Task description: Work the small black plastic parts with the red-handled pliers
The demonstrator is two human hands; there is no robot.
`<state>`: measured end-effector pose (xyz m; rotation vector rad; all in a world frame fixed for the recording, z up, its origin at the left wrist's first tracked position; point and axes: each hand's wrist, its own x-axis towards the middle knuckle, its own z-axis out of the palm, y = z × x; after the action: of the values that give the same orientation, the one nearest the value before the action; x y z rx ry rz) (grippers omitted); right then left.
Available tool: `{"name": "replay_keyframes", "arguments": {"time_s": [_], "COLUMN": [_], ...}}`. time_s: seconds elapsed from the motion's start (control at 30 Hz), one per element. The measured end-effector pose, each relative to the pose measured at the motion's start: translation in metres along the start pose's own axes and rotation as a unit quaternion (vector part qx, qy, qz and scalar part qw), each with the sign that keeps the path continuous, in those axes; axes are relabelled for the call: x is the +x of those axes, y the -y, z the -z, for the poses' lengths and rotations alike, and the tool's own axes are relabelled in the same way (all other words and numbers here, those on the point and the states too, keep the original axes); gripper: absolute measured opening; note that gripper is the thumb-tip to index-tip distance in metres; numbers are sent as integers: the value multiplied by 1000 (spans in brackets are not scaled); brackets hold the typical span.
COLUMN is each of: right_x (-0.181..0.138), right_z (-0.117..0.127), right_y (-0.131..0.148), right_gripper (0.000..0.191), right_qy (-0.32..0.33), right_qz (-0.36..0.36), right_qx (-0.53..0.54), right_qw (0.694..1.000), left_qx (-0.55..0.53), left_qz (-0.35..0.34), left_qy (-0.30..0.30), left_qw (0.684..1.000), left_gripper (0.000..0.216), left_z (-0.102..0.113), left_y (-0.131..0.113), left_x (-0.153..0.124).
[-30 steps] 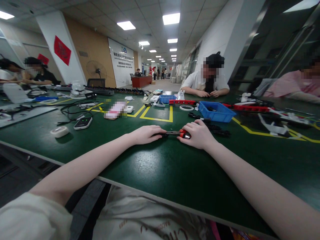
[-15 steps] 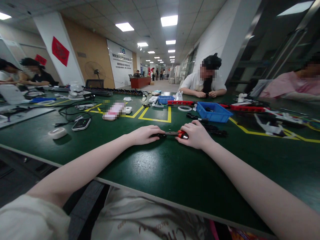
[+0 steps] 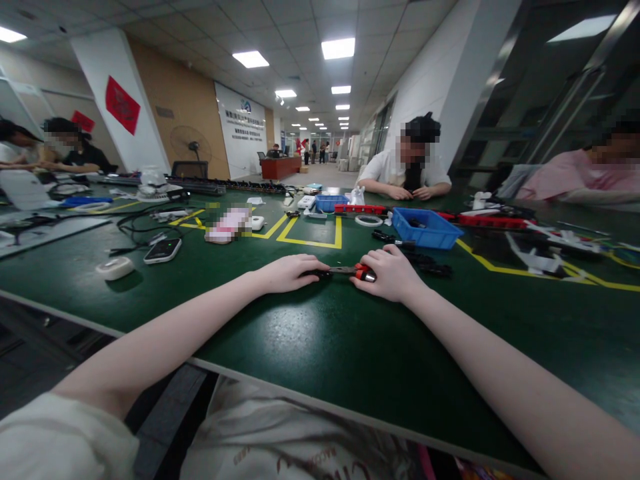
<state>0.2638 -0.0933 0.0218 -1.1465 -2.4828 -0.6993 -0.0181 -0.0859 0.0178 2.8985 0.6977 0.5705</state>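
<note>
Both my hands rest on the green table [image 3: 320,340], far out in front of me. My right hand [image 3: 391,273] is closed round the red handle of a small hand tool [image 3: 356,272] whose metal shaft points left. My left hand [image 3: 289,272] is curled over a small dark part at the tip of that shaft; the part itself is mostly hidden by my fingers. Just beyond my right hand lie several dark parts [image 3: 431,265].
A blue bin [image 3: 426,227] stands behind my right hand, a smaller blue bin [image 3: 330,202] farther back. A phone [image 3: 163,250] and a white round device [image 3: 114,267] lie at left among cables. Yellow tape marks the table. Other people sit across and at both sides.
My hands and the tool have stayed together almost in place; only the view has shifted slightly.
</note>
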Motion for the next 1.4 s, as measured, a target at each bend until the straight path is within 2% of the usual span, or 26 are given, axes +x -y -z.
{"name": "replay_keyframes", "arguments": {"time_s": [0.17, 0.4, 0.83, 1.4], "right_x": [-1, -1, 0, 1], "right_z": [0, -1, -2, -1], "right_y": [0, -1, -2, -2], "right_gripper": [41, 40, 38, 37], "right_qy": [-7, -11, -8, 5], "right_qz": [1, 9, 7, 10], "right_qx": [1, 5, 29, 42], "right_qw": [1000, 1000, 1000, 999], "left_qx": [15, 63, 99, 173], "left_qz": [3, -36, -29, -26], "left_qy": [2, -18, -23, -23], "left_qw": [1000, 997, 994, 984], "left_gripper": [37, 38, 41, 33], "left_z": [0, -3, -1, 1], "left_y": [-1, 3, 3, -4], "left_x": [-1, 0, 0, 1]}}
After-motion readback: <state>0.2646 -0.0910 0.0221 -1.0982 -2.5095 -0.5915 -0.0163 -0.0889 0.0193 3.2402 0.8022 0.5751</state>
